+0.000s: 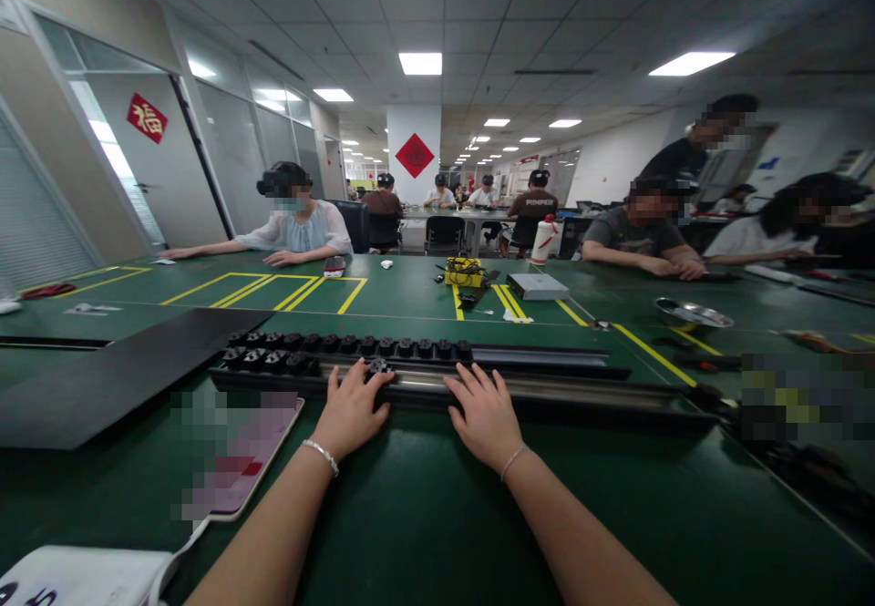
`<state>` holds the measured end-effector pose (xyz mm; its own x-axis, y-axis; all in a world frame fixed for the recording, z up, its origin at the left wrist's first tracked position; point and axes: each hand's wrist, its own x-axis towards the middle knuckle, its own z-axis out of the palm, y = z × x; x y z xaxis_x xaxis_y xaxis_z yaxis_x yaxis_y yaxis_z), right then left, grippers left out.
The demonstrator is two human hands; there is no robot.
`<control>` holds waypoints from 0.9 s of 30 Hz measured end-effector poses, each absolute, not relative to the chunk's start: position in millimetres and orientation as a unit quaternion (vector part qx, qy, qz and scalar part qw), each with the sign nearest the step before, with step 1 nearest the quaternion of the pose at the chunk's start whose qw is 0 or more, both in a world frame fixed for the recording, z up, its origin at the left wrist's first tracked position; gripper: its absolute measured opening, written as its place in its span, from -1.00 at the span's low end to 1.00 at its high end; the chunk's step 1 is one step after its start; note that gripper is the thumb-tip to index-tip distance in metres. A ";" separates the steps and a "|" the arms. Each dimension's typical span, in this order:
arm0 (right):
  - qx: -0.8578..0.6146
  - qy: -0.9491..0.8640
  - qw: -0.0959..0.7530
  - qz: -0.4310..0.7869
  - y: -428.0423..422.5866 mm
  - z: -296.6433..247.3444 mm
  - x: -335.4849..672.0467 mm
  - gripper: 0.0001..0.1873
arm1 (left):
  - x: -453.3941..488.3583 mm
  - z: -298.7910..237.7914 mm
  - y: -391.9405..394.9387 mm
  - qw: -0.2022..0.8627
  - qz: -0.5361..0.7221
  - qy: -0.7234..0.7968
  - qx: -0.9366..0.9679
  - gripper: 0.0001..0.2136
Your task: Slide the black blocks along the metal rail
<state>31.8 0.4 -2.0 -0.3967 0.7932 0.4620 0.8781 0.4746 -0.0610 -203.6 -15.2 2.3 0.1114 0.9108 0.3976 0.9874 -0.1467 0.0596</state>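
A long black rail (547, 390) with a shiny metal channel lies across the green table in front of me. Several black socket-like modules (254, 360) stand in its left part. My left hand (350, 413) rests at the rail with fingers spread, its fingertips beside one more black module (380, 366); whether they touch it I cannot tell. Farther right, my right hand (487, 415) lies palm down with fingers apart, fingertips at the rail's channel. Behind runs a second black rail (540, 356), with a row of similar modules (386, 347) along its left portion.
A dark flat panel (116, 387) lies at left. Nearer are a phone (263, 469) and a white bag-like item (88, 574). Beyond the rails are a yellow item with black cables (465, 271), a grey box (537, 287) and a metal bowl (692, 313). People sit around the table.
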 end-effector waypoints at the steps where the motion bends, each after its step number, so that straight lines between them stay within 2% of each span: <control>1: -0.503 -0.830 0.220 -0.097 0.3 -2.0 31.7 -0.52 | -203.5 2.4 -15.1 0.112 -0.172 -0.643 -0.737 -0.57; 11: -0.505 -0.830 0.214 -0.099 -1.6 -0.3 31.4 -0.45 | -201.8 5.6 -16.7 0.101 -0.176 -0.645 -0.737 -0.57; 27: -0.504 -0.831 0.213 -0.098 -0.1 -1.8 31.5 -0.52 | -202.2 5.5 -16.9 0.087 -0.167 -0.642 -0.743 -0.53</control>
